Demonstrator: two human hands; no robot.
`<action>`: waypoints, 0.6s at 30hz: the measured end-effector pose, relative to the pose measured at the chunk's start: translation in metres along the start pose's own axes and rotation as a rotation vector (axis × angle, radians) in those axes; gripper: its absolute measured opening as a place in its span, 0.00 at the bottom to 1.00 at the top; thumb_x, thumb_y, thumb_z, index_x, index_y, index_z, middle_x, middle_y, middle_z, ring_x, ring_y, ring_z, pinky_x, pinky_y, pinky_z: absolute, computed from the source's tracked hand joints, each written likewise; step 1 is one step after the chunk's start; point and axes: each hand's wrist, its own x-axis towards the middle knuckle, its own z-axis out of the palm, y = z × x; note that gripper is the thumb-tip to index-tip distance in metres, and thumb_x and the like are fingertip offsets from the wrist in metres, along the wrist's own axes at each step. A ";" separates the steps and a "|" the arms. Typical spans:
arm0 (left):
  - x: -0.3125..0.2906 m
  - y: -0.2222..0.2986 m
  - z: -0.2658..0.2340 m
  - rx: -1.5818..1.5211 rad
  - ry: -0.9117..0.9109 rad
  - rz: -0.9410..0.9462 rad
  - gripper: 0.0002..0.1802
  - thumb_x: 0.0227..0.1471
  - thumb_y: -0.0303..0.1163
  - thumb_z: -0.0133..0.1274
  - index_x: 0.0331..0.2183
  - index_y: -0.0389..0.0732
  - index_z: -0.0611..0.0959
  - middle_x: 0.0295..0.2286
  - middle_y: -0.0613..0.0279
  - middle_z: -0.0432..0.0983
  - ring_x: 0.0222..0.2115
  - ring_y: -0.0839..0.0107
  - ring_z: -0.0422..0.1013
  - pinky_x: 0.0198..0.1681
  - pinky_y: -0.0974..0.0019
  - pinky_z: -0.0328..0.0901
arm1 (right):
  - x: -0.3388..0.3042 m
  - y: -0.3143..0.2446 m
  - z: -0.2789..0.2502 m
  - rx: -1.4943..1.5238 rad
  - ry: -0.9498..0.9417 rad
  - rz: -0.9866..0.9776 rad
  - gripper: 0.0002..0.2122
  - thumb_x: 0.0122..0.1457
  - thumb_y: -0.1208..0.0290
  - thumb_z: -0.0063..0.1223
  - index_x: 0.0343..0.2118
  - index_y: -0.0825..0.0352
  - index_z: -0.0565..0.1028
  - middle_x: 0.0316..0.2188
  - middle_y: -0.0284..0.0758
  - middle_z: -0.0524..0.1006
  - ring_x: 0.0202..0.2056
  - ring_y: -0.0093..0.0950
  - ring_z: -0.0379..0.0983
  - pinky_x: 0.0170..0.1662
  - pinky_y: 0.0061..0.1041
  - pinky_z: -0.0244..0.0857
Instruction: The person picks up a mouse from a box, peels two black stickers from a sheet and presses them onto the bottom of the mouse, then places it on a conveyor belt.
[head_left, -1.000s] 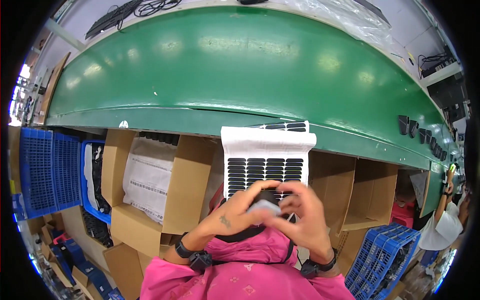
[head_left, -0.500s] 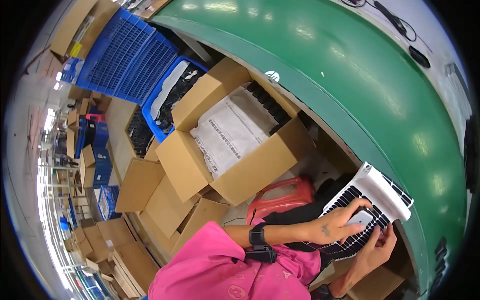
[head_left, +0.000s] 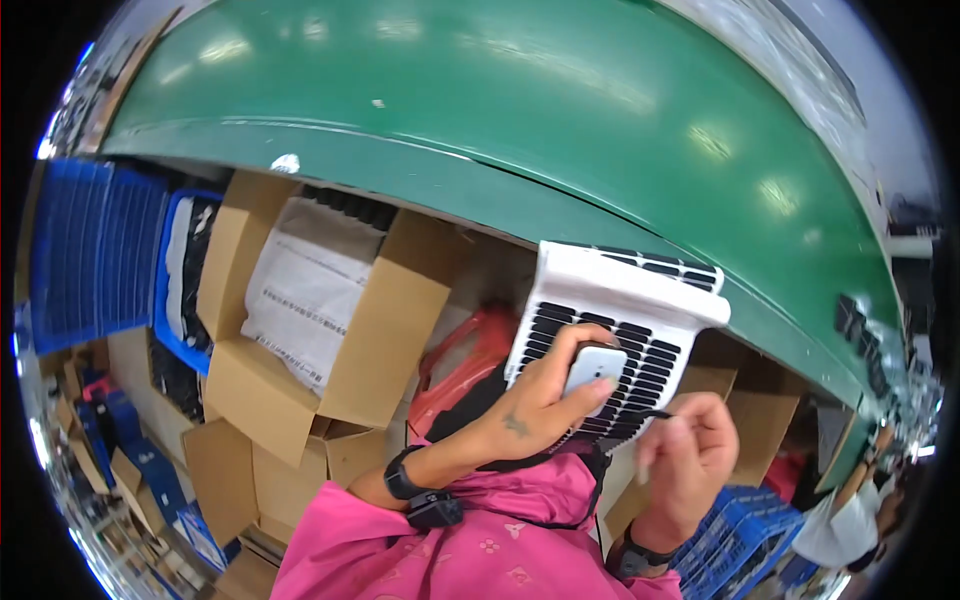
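Note:
A white backing sheet with rows of black oblong adhesive pads (head_left: 652, 375) lies over my lap, its far end curled back against the green table's edge. My left hand (head_left: 545, 395) is closed around a small pale device with rounded corners (head_left: 597, 368), holding it above the sheet. To the right, my right hand (head_left: 692, 445) is raised with thumb and fingers pinched together. A thin black pad (head_left: 650, 414) sticks out from these fingertips toward the sheet; it looks lifted off the backing. The right fingers are slightly blurred.
The green table (head_left: 450, 90) curves across the far side. An open carton (head_left: 385, 330) with a white printed sheet (head_left: 310, 290) stands at left, near blue crates (head_left: 95, 250) and a red stool (head_left: 465, 360). Another blue crate (head_left: 740, 535) and a person (head_left: 840, 525) are at right.
My view has swung right, shifting the carton and crates leftward. My right hand has come away from the sheet with a black pad at its fingertips. My left hand still holds the pale device.

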 end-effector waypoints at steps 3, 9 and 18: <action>-0.010 0.018 0.002 0.019 -0.066 -0.138 0.24 0.57 0.29 0.45 0.55 0.41 0.59 0.38 0.61 0.66 0.35 0.79 0.64 0.36 0.74 0.64 | -0.002 0.000 0.025 0.041 0.011 0.066 0.05 0.58 0.77 0.49 0.30 0.72 0.65 0.20 0.34 0.71 0.18 0.21 0.69 0.21 0.17 0.64; -0.024 0.024 0.010 0.069 -0.075 -0.027 0.27 0.56 0.29 0.46 0.55 0.37 0.59 0.40 0.59 0.67 0.40 0.76 0.65 0.46 0.69 0.61 | -0.003 0.004 0.023 0.124 0.018 0.096 0.04 0.58 0.80 0.48 0.32 0.74 0.66 0.23 0.36 0.72 0.21 0.21 0.70 0.24 0.19 0.68; -0.021 0.026 0.011 0.091 -0.139 -0.034 0.26 0.55 0.28 0.47 0.54 0.37 0.60 0.40 0.56 0.69 0.40 0.72 0.67 0.45 0.67 0.63 | -0.002 0.003 0.014 0.195 -0.001 0.101 0.04 0.56 0.82 0.48 0.32 0.75 0.66 0.21 0.36 0.72 0.19 0.19 0.71 0.22 0.16 0.67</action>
